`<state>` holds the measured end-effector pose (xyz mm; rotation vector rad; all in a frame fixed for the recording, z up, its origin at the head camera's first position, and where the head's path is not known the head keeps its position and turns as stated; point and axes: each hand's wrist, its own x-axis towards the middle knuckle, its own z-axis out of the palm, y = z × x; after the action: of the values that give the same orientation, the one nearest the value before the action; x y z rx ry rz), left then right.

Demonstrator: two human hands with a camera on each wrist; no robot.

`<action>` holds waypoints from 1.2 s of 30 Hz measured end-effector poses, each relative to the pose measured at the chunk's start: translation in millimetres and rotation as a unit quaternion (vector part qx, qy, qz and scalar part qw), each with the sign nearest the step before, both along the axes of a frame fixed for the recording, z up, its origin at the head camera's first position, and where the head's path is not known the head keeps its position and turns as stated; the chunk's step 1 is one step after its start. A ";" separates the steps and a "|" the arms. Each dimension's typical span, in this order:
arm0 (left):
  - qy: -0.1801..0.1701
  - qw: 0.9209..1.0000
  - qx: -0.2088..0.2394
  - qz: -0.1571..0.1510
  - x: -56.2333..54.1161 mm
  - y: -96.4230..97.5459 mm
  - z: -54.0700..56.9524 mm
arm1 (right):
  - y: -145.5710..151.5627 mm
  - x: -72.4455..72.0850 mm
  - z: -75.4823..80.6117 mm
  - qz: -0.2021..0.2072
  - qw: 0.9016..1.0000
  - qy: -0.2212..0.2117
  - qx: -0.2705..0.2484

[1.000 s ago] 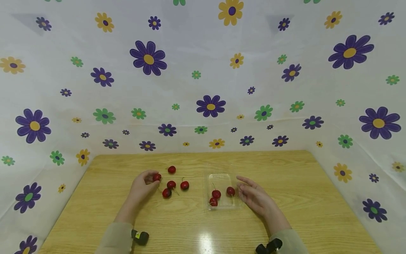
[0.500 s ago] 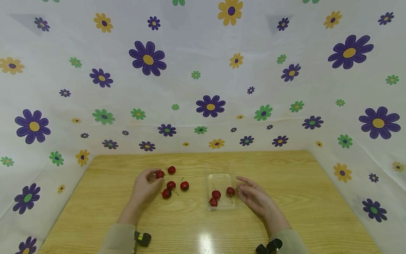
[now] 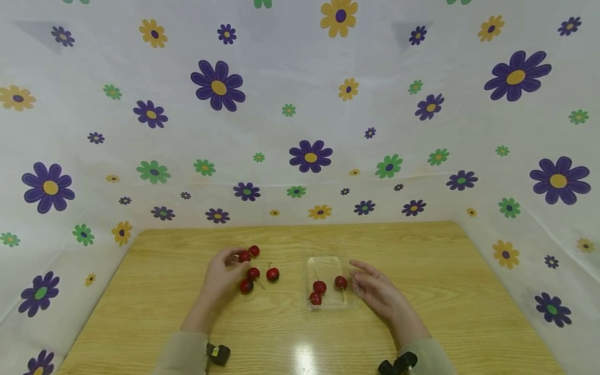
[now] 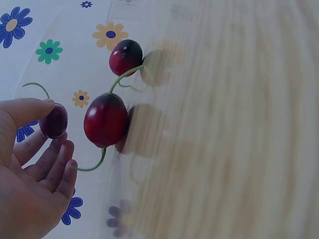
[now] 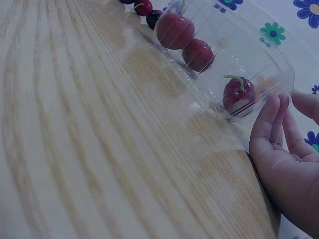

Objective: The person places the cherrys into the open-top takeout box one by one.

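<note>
My left hand point(image 3: 220, 276) pinches a dark red cherry point(image 4: 53, 121) between thumb and fingers; its green stem shows in the left wrist view. Close to it on the table lie several loose cherries, among them a far cherry point(image 3: 254, 251), a near cherry point(image 3: 246, 286) and a cherry to the right point(image 3: 273, 274). A clear plastic container point(image 5: 219, 30) sits right of them, holding three cherries; the one nearest my right hand is a stemmed cherry point(image 5: 239, 94). My right hand point(image 3: 377, 294) has its loosely bent fingers against the container's right side.
The wooden table point(image 3: 422, 271) carries everything. Behind it and at both sides hangs a white cloth point(image 3: 262, 52) printed with flowers. Black wrist devices point(image 3: 397, 363) sit at both cuffs.
My left hand has moved to the right and slightly away from me, carrying the pinched cherry up beside the far cherry. The right hand and the container have stayed in place.
</note>
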<state>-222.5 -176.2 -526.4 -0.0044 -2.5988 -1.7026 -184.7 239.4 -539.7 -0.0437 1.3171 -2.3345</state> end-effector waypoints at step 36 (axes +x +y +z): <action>0.108 0.990 -0.041 -0.081 6.8 61.9 6.5 | -0.7 0.5 3.0 0.003 1.000 -0.004 -0.008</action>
<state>-215.8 -114.2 -519.9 -0.3902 -2.5637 -1.5405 -184.1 238.7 -536.7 -0.0446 1.2918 -2.3381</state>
